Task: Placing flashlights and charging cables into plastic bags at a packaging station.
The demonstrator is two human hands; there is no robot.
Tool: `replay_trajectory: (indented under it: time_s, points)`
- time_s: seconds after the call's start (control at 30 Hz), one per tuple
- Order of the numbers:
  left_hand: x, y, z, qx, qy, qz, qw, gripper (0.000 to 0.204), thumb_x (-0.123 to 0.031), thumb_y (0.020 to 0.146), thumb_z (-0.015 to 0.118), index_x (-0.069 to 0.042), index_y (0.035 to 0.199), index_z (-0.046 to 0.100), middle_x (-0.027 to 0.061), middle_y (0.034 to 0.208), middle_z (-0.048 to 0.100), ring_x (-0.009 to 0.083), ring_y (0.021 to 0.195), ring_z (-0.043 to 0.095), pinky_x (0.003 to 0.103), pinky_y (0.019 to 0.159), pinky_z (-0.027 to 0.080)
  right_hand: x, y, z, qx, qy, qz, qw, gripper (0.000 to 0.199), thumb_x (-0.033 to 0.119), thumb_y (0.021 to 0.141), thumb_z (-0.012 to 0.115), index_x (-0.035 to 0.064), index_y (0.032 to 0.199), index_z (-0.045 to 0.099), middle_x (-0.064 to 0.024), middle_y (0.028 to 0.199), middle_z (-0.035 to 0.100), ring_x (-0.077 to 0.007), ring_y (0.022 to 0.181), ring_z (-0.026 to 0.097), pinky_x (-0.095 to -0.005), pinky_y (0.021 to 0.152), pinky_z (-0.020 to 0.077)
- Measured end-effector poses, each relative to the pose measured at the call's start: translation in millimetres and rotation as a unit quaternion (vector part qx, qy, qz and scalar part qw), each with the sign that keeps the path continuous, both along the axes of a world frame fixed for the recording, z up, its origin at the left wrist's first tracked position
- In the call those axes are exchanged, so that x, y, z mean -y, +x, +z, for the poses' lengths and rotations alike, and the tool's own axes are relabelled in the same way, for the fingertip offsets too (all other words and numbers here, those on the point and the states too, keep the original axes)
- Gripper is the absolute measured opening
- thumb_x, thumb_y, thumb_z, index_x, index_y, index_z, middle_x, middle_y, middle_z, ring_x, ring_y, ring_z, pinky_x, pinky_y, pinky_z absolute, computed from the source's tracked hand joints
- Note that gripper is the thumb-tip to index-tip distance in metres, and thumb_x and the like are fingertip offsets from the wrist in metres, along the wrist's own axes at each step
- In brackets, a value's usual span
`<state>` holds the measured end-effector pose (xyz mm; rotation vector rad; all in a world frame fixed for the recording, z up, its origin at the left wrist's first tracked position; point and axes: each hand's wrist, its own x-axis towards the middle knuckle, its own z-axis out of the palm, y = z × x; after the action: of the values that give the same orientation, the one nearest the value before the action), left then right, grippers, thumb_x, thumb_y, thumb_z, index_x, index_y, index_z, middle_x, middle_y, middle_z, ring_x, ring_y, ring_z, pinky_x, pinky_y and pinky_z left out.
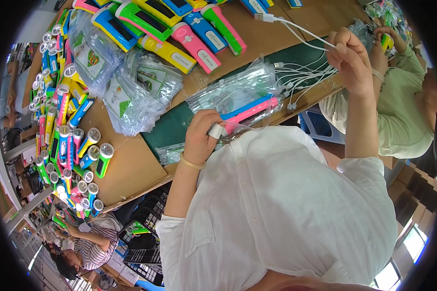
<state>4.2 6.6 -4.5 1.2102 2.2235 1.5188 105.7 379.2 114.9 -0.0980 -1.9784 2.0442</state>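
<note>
White USB cable (303, 33) is pinched in the right hand (350, 60), upper right; the left hand (201, 135), centre, clamps a clear bag (253, 123) with a pink-and-blue flashlight (252, 109). Spare cables (320, 74) lie between; heaped bags (131, 99) and flashlights (196, 46) crowd the counter (119, 169), upper left.

Windows (414, 242) glow brt lwr R, w/ blue plastic stool (320, 130) nr cardboard-topped tbl (126, 169).

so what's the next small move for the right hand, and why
Probably lower the white cable toward the clear bag. The right hand holds the cable up and away from the bag, its plug hanging free, while the left hand seems to steady the bag by the end of the pink and blue flashlight.
</note>
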Motion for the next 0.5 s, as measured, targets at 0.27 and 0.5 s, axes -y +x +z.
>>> replay_trajectory:
  time_s: [0.27, 0.5]
  points:
    - [-1.1, 2.8, 0.0, 0.008, 0.007, 0.008, 1.000, 0.018, 0.002, 0.080, 0.069, -0.002, 0.097, 0.066, 0.0131, 0.102, 0.067, 0.0307, 0.093, 0.065, 0.035, 0.083, 0.053, 65.5, -15.7, -56.0, 0.198, -0.265, 0.143, 0.933, 0.028, 0.016, 0.092, 0.064, 0.0107, 0.076, 0.042, 0.0018, 0.069, 0.042, -0.0053, 0.057, 0.038, -0.0208, 0.048, 0.0288]
    - [-5.3, 13.0, 14.4, 0.132, 0.024, 0.150, 0.980, 0.017, -0.002, 0.084, 0.074, -0.002, 0.100, 0.067, 0.0106, 0.103, 0.067, 0.0220, 0.091, 0.063, 0.031, 0.083, 0.052, 71.1, -32.6, -54.1, 0.285, 0.112, 0.183, 0.934, 0.026, 0.010, 0.092, 0.064, 0.0062, 0.075, 0.045, 0.0025, 0.073, 0.048, -0.0070, 0.063, 0.040, -0.0255, 0.055, 0.0332]
